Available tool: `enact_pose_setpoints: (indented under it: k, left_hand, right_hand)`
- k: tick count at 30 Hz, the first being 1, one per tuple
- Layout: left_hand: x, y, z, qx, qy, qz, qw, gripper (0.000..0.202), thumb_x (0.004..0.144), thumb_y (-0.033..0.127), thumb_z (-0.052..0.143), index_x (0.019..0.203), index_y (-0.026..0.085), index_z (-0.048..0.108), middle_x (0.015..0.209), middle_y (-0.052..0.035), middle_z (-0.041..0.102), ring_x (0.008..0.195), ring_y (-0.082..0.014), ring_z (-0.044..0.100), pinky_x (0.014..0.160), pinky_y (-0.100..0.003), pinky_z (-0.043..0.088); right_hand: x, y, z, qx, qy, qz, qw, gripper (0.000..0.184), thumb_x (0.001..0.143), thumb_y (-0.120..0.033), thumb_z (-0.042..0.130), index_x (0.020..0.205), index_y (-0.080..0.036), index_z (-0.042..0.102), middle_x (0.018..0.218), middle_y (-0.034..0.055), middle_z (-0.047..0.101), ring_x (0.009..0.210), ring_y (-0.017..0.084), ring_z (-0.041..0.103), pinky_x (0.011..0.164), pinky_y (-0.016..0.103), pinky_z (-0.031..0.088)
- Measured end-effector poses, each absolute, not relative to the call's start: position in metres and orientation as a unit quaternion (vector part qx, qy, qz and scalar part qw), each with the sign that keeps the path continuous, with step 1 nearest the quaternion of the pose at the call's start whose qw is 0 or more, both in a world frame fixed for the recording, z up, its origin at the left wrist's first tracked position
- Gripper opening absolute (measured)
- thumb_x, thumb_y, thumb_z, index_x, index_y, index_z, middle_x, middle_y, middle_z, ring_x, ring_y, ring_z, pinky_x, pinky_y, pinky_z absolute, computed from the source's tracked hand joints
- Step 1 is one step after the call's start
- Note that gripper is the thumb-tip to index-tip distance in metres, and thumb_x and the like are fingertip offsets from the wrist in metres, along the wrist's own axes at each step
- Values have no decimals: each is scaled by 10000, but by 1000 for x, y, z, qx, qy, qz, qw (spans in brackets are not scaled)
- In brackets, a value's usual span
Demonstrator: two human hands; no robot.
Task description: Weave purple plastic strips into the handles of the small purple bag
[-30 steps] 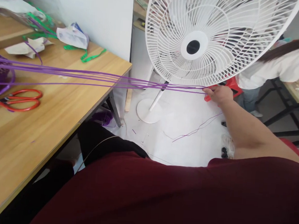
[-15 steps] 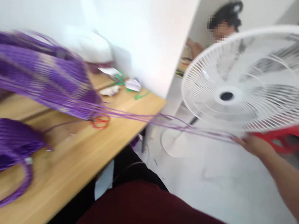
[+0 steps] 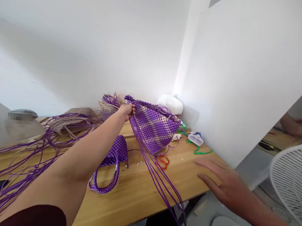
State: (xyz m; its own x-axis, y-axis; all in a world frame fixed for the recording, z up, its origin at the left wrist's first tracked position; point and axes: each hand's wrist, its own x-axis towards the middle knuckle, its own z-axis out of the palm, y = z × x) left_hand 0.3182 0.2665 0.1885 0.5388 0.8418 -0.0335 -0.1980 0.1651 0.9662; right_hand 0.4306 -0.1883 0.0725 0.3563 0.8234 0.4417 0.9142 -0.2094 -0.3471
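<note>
Checked bag [image 3: 156,129]: is touching the left hand [image 3: 127,111], sitting well apart from the right hand [image 3: 222,181].
Right hand: is spreading thumb and fingers.
Left hand: is pinching purple strings [image 3: 147,156] by the bag's corner.
Orange scissors [image 3: 166,162]: are lying on the tabletop [image 3: 102,214].

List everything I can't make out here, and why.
All in the head view:
- Right hand: fingertip detail lost to blur.
- Scissors: blades hidden by the checked bag and purple strands.
- Strands below the left hand: some run off the bottom edge.
- Fan: cut off by the right edge.
</note>
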Motion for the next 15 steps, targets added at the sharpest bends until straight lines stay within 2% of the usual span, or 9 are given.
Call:
enact_pose_setpoints:
  k: [2, 5, 8, 10, 13, 15]
  left_hand:
    - [314, 263, 190, 532, 318, 362, 696, 271, 1009, 190, 388, 779, 163, 529, 500, 50, 419, 361, -43, 371, 357, -152, 249]
    - [303, 255, 194, 545, 324, 339, 695, 220, 989, 203, 456, 794, 157, 546, 564, 1, 541, 430, -76, 534, 348, -169, 210]
    - [293, 247, 196, 559, 314, 324, 696, 168, 968, 204, 506, 830, 142, 578, 688, -58, 654, 548, -121, 647, 363, -181, 247]
    - [288, 242, 195, 566, 302, 320, 697, 166, 962, 198, 514, 831, 139, 597, 710, -60, 673, 579, -129, 662, 396, -188, 322]
    - [284, 239, 193, 576, 284, 313, 700, 198, 956, 224, 534, 808, 137, 633, 696, -51, 672, 584, -124, 656, 444, -195, 392]
    - [282, 241, 192, 582, 270, 311, 701, 234, 951, 278, 556, 798, 135, 660, 688, -50, 666, 544, -107, 625, 402, -185, 333]
  right_hand:
    - [421, -128, 117, -705, -627, -156, 291, 350, 919, -373, 558, 1264, -390, 611, 1234, 39, 677, 1177, 293, 614, 1031, 508, 497]
    - [402, -43, 173, -640, -669, -178, 333, 265, 970, -329, 490, 1174, -299, 656, 1184, 62, 684, 1159, 278, 599, 1040, 482, 445]
    - [386, 25, 191, -705, -614, -43, 351, 256, 955, -431, 517, 943, -249, 696, 983, 80, 711, 934, 284, 654, 832, 439, 494]
    - [376, 61, 183, -724, -591, 59, 350, 244, 877, -462, 634, 843, -224, 675, 886, 82, 698, 830, 273, 645, 731, 395, 478]
    - [365, 95, 164, -697, -549, 205, 414, 178, 791, -357, 741, 811, -222, 627, 760, 48, 664, 709, 231, 614, 626, 337, 448]
    - [359, 103, 158, -670, -484, 301, 476, 106, 818, -270, 699, 816, -228, 601, 703, 24, 627, 664, 203, 598, 592, 315, 450]
